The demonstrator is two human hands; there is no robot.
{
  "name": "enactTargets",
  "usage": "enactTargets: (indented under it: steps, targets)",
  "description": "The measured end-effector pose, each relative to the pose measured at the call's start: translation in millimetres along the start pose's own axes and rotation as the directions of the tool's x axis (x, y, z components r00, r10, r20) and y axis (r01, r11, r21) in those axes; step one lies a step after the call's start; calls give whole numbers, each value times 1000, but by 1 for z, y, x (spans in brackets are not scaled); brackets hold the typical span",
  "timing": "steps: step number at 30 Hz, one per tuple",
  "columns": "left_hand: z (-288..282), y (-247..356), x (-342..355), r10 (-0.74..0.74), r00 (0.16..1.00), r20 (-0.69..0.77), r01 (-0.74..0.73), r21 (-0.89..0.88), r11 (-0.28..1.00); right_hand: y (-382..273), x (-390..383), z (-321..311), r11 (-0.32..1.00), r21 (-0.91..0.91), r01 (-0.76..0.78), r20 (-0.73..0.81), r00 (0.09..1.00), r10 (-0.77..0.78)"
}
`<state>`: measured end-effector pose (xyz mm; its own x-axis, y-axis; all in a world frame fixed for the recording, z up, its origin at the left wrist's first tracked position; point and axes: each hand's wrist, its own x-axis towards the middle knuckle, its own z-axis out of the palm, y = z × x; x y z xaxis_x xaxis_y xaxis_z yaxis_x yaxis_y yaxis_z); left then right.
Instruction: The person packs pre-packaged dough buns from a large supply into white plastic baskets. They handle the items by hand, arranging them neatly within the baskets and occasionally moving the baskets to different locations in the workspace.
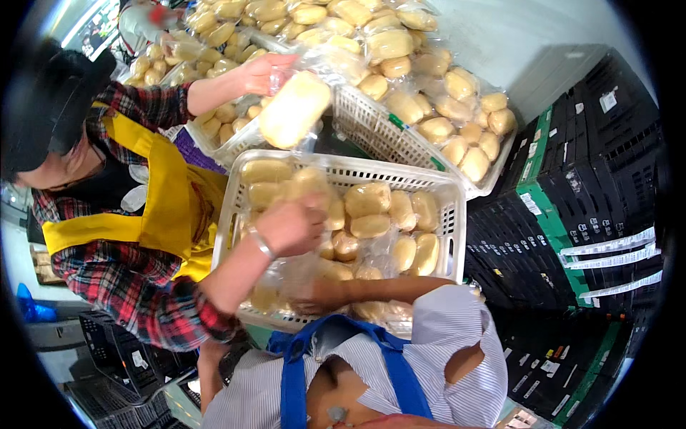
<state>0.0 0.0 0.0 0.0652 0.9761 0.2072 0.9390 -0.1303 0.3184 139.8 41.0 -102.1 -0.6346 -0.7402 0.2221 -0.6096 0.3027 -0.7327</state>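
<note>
My right hand (314, 294) reaches across my body to the near side of a white plastic crate (459, 236). It rests among clear plastic bags of pale golden bread rolls (371, 227). Blur and plastic film hide its fingers, so I cannot make out a grip. Part of my left forearm (209, 372) shows low at the left, beside a co-worker's plaid sleeve; the left hand itself is hidden. The co-worker's braceleted hand (289, 225) is over the rolls in the same crate. Their other hand (268, 71) holds up a bagged roll (296, 109) above its far edge.
Behind stand more white crates (389, 125) heaped with bagged rolls. Black and green crates (543, 193) are stacked high along the right. At my left stands the co-worker in a yellow apron (161, 200), close to the crate. More black crates (128, 354) sit at lower left.
</note>
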Motion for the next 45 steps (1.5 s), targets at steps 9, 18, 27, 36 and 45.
enactTargets:
  steps: [9, 18, 27, 36, 45]
  targets:
    - [26, 29, 99, -431, 634, 642, 107, 480, 871, 11, -186, -301, 735, 139, -663, -192, 710, 677]
    - [-38, -69, 265, -581, 781, 227, 419, 499, 759, 167, -138, -409, 108, -395, -912, -812, 402, 423]
    - [-5, -253, 283, -717, 697, -26, 584, 600, 546, 262, -117, -443, -49, -351, -935, -847, 295, 443]
    - [10, -303, 268, -500, 850, -169, 506, 530, 681, 293, -146, -471, 94, -510, -855, -819, 516, 250]
    - [13, -302, 259, -518, 728, -448, 603, 60, 796, 268, -199, -468, 689, 104, -717, -946, 143, 291]
